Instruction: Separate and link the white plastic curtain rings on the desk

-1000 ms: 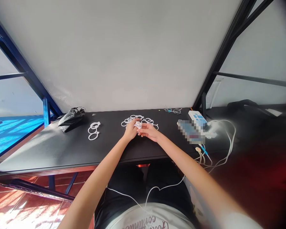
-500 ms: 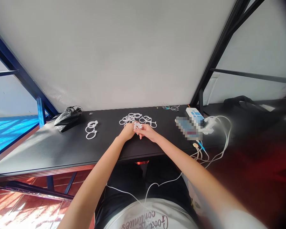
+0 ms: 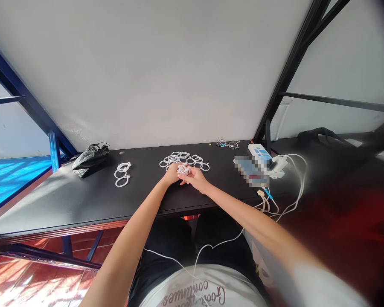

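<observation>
My left hand (image 3: 172,174) and my right hand (image 3: 197,179) meet over the front middle of the black table. Between them is a bunch of small white pieces (image 3: 184,169), too small to tell their exact kind. The left fingers curl under the bunch; the right thumb and fingers close on it from the other side. Just behind the hands lies a loose pile of white curtain rings (image 3: 173,158), partly hidden by them. Off to the left, several more white rings (image 3: 122,181) overlap in a short row.
A crumpled black plastic bag (image 3: 91,158) sits at the back left of the table (image 3: 144,192). Eyeglasses (image 3: 228,144) lie near the wall. On the right are a blurred-out phone (image 3: 250,170), a white power strip (image 3: 259,153) and loose white cables (image 3: 302,187).
The white pieces between my hands have shifted and turned, and the right fingers have changed position slightly. The rings on the table lie as before.
</observation>
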`<state>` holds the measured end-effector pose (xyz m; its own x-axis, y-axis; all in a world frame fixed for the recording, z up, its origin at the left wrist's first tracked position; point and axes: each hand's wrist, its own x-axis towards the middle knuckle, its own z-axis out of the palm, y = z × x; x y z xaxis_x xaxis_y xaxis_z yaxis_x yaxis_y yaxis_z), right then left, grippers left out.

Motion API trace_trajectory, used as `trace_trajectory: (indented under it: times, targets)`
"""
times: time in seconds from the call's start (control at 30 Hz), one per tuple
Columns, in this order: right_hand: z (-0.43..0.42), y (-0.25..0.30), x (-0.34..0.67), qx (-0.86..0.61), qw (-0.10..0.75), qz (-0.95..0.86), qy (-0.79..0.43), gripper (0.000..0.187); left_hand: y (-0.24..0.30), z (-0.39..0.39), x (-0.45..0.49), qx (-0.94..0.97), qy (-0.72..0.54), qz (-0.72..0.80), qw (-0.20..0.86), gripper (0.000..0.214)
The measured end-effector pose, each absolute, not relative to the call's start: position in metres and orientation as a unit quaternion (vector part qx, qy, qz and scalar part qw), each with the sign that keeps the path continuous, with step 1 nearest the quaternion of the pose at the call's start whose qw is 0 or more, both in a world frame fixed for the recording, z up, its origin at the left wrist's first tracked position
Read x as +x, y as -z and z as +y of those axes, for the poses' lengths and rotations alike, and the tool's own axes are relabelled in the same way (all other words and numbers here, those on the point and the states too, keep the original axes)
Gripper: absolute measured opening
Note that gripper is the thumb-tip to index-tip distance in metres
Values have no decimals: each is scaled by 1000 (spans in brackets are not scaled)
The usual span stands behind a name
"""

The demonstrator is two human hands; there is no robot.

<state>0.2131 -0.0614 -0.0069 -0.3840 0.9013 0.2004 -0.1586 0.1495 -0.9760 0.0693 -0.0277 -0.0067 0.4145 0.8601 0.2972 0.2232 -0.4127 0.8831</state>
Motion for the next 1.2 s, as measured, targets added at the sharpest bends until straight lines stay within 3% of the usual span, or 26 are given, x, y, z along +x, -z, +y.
trace_trajectory:
  times: [0.17, 0.37, 0.93, 1.2]
  targets:
    - [-63, 5, 217, -312, 451, -594, -588, 33, 8, -31, 71, 721, -393, 360, 443, 5]
    - [-60, 0, 227, -272, 406, -532, -692, 37, 11, -26, 74, 749, -424, 383, 336, 12]
    - [-54, 0, 232, -380, 363, -594, -609, 54, 4, -46, 75, 842, -279, 432, 162, 20]
    - [-56, -4, 235, -333, 347, -609, -630, 51, 6, -44, 73, 837, -287, 436, 162, 13]
